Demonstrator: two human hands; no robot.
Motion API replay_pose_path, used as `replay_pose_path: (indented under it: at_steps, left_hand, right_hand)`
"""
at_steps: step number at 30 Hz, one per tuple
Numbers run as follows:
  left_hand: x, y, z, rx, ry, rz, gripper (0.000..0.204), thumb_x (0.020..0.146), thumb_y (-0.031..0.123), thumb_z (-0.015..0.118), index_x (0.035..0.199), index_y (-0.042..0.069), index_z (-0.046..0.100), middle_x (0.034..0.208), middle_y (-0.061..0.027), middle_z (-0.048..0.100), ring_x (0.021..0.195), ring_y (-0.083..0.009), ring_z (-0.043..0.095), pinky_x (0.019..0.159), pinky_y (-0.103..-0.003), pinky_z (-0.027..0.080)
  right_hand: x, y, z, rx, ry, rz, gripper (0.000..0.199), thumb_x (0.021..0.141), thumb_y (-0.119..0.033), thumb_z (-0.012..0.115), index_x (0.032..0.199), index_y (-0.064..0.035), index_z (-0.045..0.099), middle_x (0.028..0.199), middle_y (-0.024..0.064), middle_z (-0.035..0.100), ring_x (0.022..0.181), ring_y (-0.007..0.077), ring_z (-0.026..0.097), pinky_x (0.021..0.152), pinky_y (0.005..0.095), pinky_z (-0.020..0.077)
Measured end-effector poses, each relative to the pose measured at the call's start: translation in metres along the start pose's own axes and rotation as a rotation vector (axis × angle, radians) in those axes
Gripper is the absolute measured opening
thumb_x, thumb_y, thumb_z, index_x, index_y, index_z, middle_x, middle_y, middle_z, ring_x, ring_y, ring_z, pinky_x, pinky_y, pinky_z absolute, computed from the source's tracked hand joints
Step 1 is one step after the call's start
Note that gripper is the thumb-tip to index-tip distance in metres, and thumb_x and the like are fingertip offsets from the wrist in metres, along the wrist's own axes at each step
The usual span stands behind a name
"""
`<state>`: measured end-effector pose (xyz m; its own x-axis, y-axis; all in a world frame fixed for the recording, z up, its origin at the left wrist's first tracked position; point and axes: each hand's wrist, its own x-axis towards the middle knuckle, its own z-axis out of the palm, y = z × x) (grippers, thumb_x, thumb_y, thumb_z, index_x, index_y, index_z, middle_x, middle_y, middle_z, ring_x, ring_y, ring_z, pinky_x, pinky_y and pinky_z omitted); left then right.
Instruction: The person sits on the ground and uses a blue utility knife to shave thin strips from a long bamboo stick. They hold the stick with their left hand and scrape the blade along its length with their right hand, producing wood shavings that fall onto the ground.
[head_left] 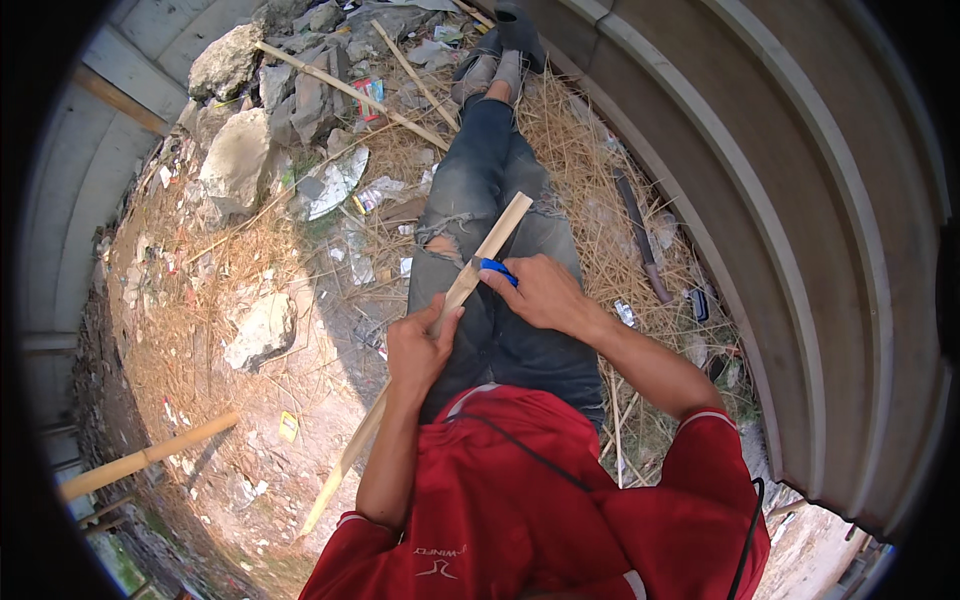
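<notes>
A long pale strip of split bamboo (505, 224) slants across my lap, its far end above my thighs and its near end down by my left elbow. My left hand (421, 345) is closed around its middle. In my right hand (540, 290) is a blue-handled utility knife (497, 269), gripped with the thumb along it. The knife's front end lies against the strip, a little beyond my left hand. Its blade is too small to make out clearly. My legs (490, 200) stretch out ahead in torn dark jeans, with the feet crossed.
Corrugated metal sheeting (740, 180) rises close on my right. Beside my right leg lies a machete-like tool (640, 235) in dry straw. Rocks (240, 160), litter and two bamboo strips (355, 95) lie ahead left. A bamboo pole (150, 455) juts in at the lower left.
</notes>
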<state>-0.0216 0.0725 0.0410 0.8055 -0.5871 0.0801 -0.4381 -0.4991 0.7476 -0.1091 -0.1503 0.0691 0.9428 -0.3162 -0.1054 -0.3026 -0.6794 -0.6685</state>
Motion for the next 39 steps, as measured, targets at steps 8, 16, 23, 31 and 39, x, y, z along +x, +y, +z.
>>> replay_pose_path:
  at_steps: [8,16,23,31,39]
  left_hand:
    - [-0.019,-0.013,-0.013,0.04,0.026,0.036,0.037,0.088,0.026,0.081,0.11,-0.003,0.077,0.082,-0.0254,0.072,0.069,-0.035,0.073,0.064,-0.037,0.055]
    - [-0.012,-0.002,-0.013,-0.023,0.052,-0.026,0.037,0.088,0.025,0.081,0.11,-0.004,0.076,0.078,-0.0269,0.07,0.065,-0.0346,0.073,0.061,-0.038,0.054]
    - [0.015,0.016,-0.007,0.017,0.035,0.007,0.039,0.087,0.026,0.082,0.111,-0.005,0.076,0.081,-0.0271,0.071,0.067,-0.0365,0.073,0.062,-0.038,0.055]
    - [-0.031,-0.01,-0.014,-0.095,0.078,-0.037,0.037,0.087,0.023,0.082,0.108,-0.006,0.076,0.079,-0.0258,0.071,0.064,-0.033,0.073,0.06,-0.036,0.054]
    - [0.004,0.017,-0.004,0.11,0.105,0.085,0.031,0.087,0.026,0.081,0.108,0.003,0.077,0.078,-0.0213,0.072,0.066,-0.0367,0.071,0.06,-0.041,0.055]
  right_hand:
    - [0.056,0.085,-0.062,-0.128,0.292,0.361,0.065,0.107,-0.051,0.045,0.083,0.0041,0.071,0.075,0.0292,0.068,0.079,0.048,0.069,0.078,0.0558,0.0522]
    - [0.014,0.023,-0.07,0.015,0.215,0.137,0.066,0.104,-0.053,0.052,0.074,0.0045,0.064,0.064,0.025,0.059,0.061,0.0433,0.059,0.063,0.053,0.0448]
    - [0.006,-0.016,-0.008,-0.044,0.029,0.015,0.059,0.104,-0.049,0.054,0.08,0.0033,0.067,0.073,0.0295,0.065,0.075,0.0494,0.066,0.069,0.0563,0.0502]
    - [0.047,0.118,-0.097,-0.058,0.415,0.298,0.07,0.106,-0.054,0.047,0.077,0.0067,0.068,0.065,0.0288,0.06,0.068,0.0456,0.064,0.069,0.0518,0.0485]
    - [0.005,-0.009,-0.033,-0.016,0.085,0.028,0.06,0.103,-0.05,0.054,0.079,0.0031,0.068,0.071,0.0279,0.065,0.073,0.0484,0.066,0.069,0.0555,0.0507]
